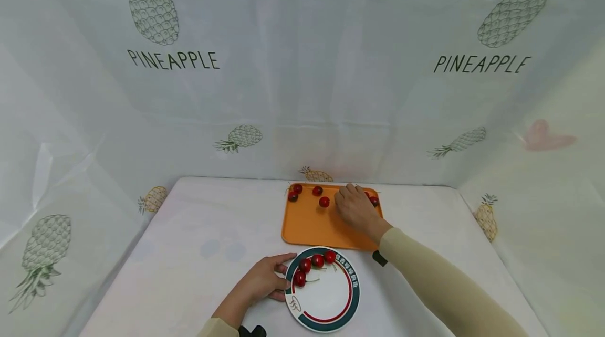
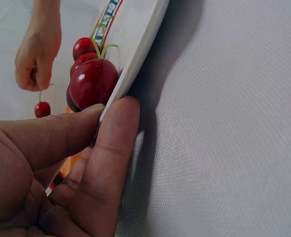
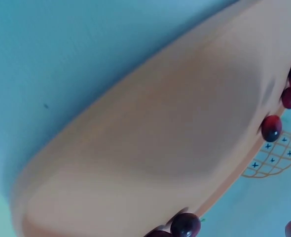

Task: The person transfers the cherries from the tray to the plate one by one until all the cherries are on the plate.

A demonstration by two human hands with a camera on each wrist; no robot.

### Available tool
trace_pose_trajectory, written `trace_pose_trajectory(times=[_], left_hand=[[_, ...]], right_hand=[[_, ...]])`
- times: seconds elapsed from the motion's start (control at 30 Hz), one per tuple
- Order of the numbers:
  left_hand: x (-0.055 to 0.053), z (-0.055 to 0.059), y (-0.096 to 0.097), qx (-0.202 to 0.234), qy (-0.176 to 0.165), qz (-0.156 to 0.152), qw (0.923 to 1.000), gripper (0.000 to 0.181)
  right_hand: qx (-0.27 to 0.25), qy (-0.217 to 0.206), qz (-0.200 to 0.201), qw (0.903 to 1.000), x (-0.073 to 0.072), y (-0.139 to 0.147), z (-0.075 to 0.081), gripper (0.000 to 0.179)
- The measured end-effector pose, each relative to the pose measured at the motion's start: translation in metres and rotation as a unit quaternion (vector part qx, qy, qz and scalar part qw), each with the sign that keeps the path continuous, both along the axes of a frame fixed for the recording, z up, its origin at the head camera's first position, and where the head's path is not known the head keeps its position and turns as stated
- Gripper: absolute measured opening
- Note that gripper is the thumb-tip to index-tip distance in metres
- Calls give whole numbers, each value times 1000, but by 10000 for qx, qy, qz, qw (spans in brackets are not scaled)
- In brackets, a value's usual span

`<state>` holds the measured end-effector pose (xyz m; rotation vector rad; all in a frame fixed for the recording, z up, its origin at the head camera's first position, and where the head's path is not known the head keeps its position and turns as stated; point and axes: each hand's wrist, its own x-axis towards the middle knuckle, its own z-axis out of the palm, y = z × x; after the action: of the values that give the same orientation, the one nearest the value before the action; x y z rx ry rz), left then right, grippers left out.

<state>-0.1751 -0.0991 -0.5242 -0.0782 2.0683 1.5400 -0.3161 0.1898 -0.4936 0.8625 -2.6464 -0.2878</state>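
The left hand (image 1: 267, 276) pinches the rim of a round, smooth plate (image 1: 326, 295), thumb on the upper side and a finger pressed beneath the thin edge; the other fingers are partly hidden. The plate is white and glossy, ringed by a dark green band with a fine red line inside it, broken by lettering and a small line drawing. Four cherries (image 1: 317, 261) sit in a curved row along its far-left edge, round and shiny, deep red, with thin green stems. The right hand (image 1: 355, 207) is over the tray (image 1: 302, 229), its fingertips drawn together and pinching the stem of a dangling cherry (image 1: 324, 201), which hangs below the fingers above the orange surface; how the remaining fingers lie, I cannot tell. The tray is a flat rectangle with rounded corners and a low raised lip. Along its far side lie a left pair of cherries (image 1: 292, 196), a single darker cherry (image 1: 317, 190), and a right pair of cherries (image 1: 374, 201) partly covered by the hand. A pale tablecloth (image 1: 189, 263) with a fine woven grain lies under plate and tray. Behind hangs a creased, slightly glossy sheet (image 1: 307, 64) printed with pineapples. Plain beige sleeves (image 1: 435, 284) cover both forearms.
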Motion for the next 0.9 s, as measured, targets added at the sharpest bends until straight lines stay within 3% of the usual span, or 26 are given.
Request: trace_pose_trajectory(times=[0.27,0.57,0.9], left_hand=[[0,-2,0,-55,-21,28,10000,76],[2,-2,-1,13,-7,22,10000,75],[1,1,0,-103,10,-9,9999,76]], right_hand=[[-391,-4,-25,9992,20,1,1,19],[-476,323,1,9983,58,3,1,22],[-909,259,302,9951,101,2,0,21]])
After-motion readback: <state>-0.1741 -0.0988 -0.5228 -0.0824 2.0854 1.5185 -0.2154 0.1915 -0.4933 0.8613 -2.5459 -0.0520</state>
